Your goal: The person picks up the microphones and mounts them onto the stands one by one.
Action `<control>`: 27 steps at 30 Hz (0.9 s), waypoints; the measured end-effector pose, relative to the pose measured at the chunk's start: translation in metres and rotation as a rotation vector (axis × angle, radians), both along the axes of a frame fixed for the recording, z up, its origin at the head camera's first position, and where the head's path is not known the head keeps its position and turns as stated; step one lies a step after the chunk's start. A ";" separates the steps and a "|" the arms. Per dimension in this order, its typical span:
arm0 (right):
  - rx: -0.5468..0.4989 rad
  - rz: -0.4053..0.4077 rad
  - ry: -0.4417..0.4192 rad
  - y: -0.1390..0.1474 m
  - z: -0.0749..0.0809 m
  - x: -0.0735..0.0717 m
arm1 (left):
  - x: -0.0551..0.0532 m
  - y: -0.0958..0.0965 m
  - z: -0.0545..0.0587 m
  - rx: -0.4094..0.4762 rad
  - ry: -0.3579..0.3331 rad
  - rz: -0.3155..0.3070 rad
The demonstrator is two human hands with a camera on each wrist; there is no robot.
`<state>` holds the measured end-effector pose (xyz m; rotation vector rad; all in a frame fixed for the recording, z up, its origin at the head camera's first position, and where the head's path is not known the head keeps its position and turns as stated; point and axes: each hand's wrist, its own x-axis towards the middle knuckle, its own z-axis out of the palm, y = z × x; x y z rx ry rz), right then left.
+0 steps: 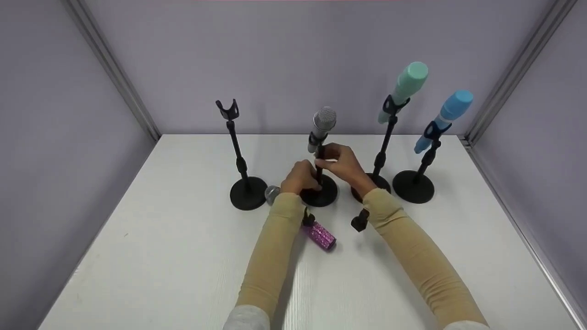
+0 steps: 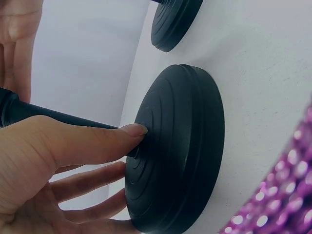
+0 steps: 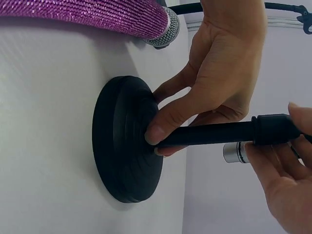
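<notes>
A silver microphone (image 1: pixel 324 120) sits tilted in the holder of a black desk stand (image 1: pixel 321 196). My left hand (image 1: pixel 300 177) grips this stand's pole at the bottom, thumb tip (image 2: pixel 134 130) right by the round base (image 2: pixel 170 146). Higher up, my right hand (image 1: pixel 341 162) holds the same pole between thumb and fingers, around the collar (image 3: pixel 273 129) in the right wrist view. Beneath my left forearm lies a glittery purple microphone (image 1: pixel 322 236), its middle hidden by the sleeve and its mesh head (image 1: pixel 271 195) showing on the other side.
Left of my hands stands a bare stand (image 1: pixel 247 195) with an upturned forked holder. At the right, two stands carry a mint microphone (image 1: pixel 409 81) and a blue microphone (image 1: pixel 454 107). A small black piece (image 1: pixel 360 221) shows beside my right sleeve. Grey walls border the white table (image 1: pixel 183 256).
</notes>
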<state>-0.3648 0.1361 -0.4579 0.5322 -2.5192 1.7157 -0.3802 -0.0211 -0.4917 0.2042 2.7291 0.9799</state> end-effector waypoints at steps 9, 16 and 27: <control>-0.010 -0.102 0.078 -0.003 -0.004 0.000 | -0.001 -0.003 -0.002 -0.013 0.007 -0.005; -0.055 -0.056 0.039 -0.005 -0.005 -0.002 | -0.002 -0.006 -0.005 -0.010 0.019 -0.001; 0.012 -0.020 0.074 0.000 -0.004 -0.002 | -0.001 -0.006 -0.004 0.000 0.008 -0.002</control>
